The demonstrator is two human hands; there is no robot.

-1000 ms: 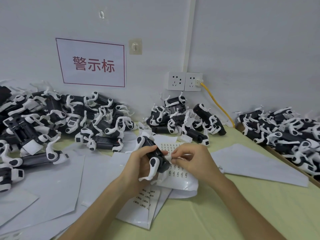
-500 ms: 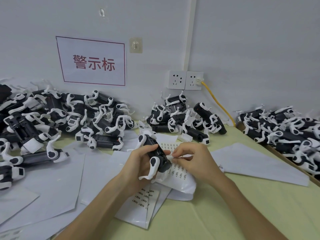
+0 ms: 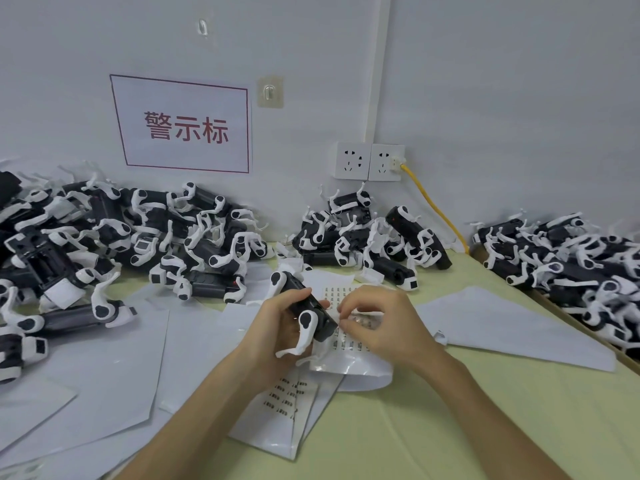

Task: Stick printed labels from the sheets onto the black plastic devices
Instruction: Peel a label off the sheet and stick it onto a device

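Note:
My left hand [image 3: 277,327] grips a black plastic device with white clips [image 3: 308,313], held tilted above the table's middle. My right hand [image 3: 377,323] pinches a small white label [image 3: 341,322] against the device's near end, fingers curled. Under both hands lies a glossy label sheet [image 3: 343,296] with rows of small printed labels. A second printed sheet [image 3: 287,396] sticks out below my left wrist.
Heaps of black-and-white devices lie at the left [image 3: 114,237], at the back middle [image 3: 367,237] and in a box at the right [image 3: 571,258]. Blank backing sheets [image 3: 104,375] cover the yellow-green table [image 3: 485,410]. A yellow cable [image 3: 433,206] runs from the wall socket.
Both hands have stayed nearly in place. My right fingers have kept working the label at the device's end.

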